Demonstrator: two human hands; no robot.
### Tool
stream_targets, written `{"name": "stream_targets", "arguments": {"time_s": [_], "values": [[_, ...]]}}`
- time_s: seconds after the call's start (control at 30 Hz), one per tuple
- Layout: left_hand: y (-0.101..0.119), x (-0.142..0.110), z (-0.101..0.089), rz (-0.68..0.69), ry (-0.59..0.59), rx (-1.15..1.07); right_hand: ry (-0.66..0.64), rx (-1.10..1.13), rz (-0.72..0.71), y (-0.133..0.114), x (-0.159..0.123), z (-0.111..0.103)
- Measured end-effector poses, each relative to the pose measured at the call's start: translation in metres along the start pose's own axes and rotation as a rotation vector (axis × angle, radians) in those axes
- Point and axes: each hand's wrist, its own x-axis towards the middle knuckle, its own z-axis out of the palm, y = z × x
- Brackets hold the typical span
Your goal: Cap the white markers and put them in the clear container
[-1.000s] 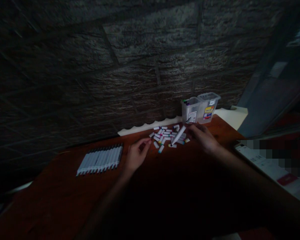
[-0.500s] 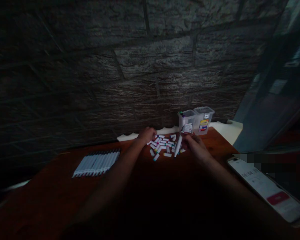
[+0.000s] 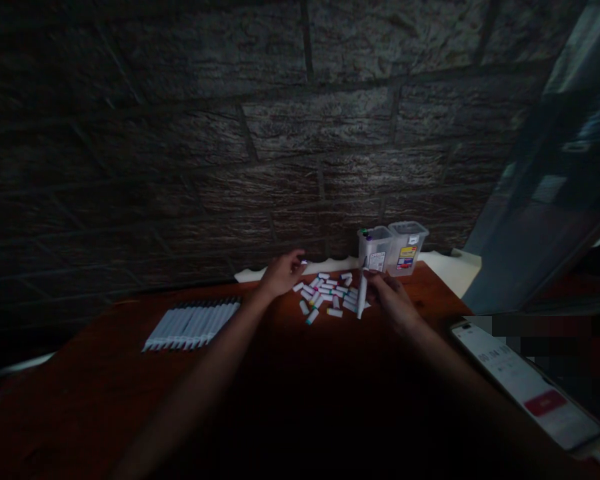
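Note:
A white marker (image 3: pixel 362 297) stands nearly upright in my right hand (image 3: pixel 391 293), pinched near its top, with the dark tip showing. My left hand (image 3: pixel 283 273) is raised at the left of the loose caps, its fingers closed on a small white marker cap (image 3: pixel 305 263) with a purplish end. Between the hands, a scatter of white marker caps (image 3: pixel 326 289) with coloured ends lies on the table. To the left, several white markers (image 3: pixel 193 325) lie side by side in a neat row.
Two clear plastic containers (image 3: pixel 405 251) stand at the back right; the left one holds a few markers. A phone (image 3: pixel 530 387) showing a timer lies at the right on the wooden table (image 3: pixel 100 347). Behind rises a stone-block wall (image 3: pixel 280 133).
My left hand has lifted and drawn left from the caps, with a cap now showing in its fingers. My right hand keeps the marker, now held more upright.

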Motion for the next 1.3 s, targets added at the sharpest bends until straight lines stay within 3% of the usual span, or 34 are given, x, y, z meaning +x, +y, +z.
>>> {"name": "stream_targets", "arguments": {"time_s": [0.03, 0.1, 0.17, 0.23, 0.33, 0.6, 0.73, 0.93, 1.03, 1.3], "values": [[-0.005, -0.016, -0.006, -0.013, 0.047, -0.295, -0.007, -0.005, 0.010, 0.000, -0.001, 0.001], [-0.015, -0.050, -0.012, -0.080, -0.022, -0.868, -0.038, -0.017, 0.037, 0.002, -0.004, 0.004], [-0.024, -0.081, -0.011, -0.239, -0.049, -1.319, -0.089, -0.029, 0.071, 0.005, -0.010, 0.011], [-0.032, -0.103, -0.004, -0.361, 0.009, -1.616, -0.148, -0.049, 0.104, 0.008, -0.019, 0.020], [-0.039, -0.116, 0.008, -0.409, 0.039, -1.842, -0.241, -0.087, 0.104, 0.010, -0.034, 0.033], [-0.023, -0.123, 0.022, -0.336, -0.070, -1.901, -0.392, -0.039, 0.088, 0.012, -0.055, 0.048], [-0.017, -0.127, 0.026, -0.338, -0.062, -1.889, -0.363, -0.203, -0.082, 0.012, -0.059, 0.054], [-0.016, -0.128, 0.033, -0.367, -0.059, -1.787, -0.213, -0.410, -0.449, 0.012, -0.070, 0.058], [-0.015, -0.130, 0.037, -0.332, -0.070, -1.729, -0.234, -0.540, -0.612, 0.015, -0.073, 0.055], [-0.013, -0.132, 0.043, -0.314, -0.129, -1.677, -0.342, -0.637, -0.670, 0.019, -0.072, 0.052]]}}
